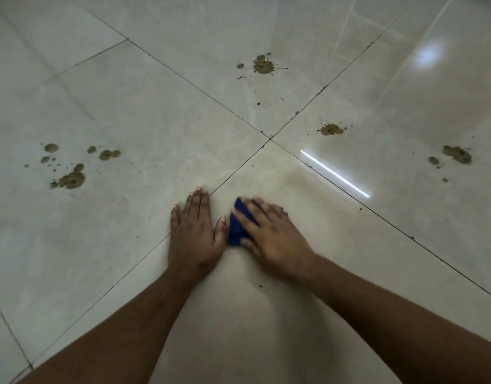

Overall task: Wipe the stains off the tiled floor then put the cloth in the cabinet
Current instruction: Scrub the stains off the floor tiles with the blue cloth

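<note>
Stains, brown and splattered, lie in four groups on the tiled floor [144, 106], and none has been reached by the cloth [238, 227] yet. Taking them from the left: the widest cluster [71, 178] sits well out to the left of the left hand [194, 234] and a little ahead of it; a large splat [263, 65] lies far ahead of both hands; a smaller one [331, 130] is ahead of the right hand [275, 239], just past the crossing of the grout lines; the last patch [458, 154] is well off to the right.

Risks, as I judge them: the splats look thick and grainy, so one pass may smear them into the grout rather than lift them; the cloth is bunched small, so it could load up fast and drag dirt back over clean tile; and the glossy surface may let the bracing palm slide when weight shifts forward to reach the far splat. The tiny specks scattered around each splat are easy to miss.

The left hand lies flat on the tile, fingers straight and together, holding nothing, its thumb just beside the cloth. The right hand rests on top of the blue cloth with fingers spread and pressing it down; it is blurred, so any curl at the fingertips cannot be made out.
</note>
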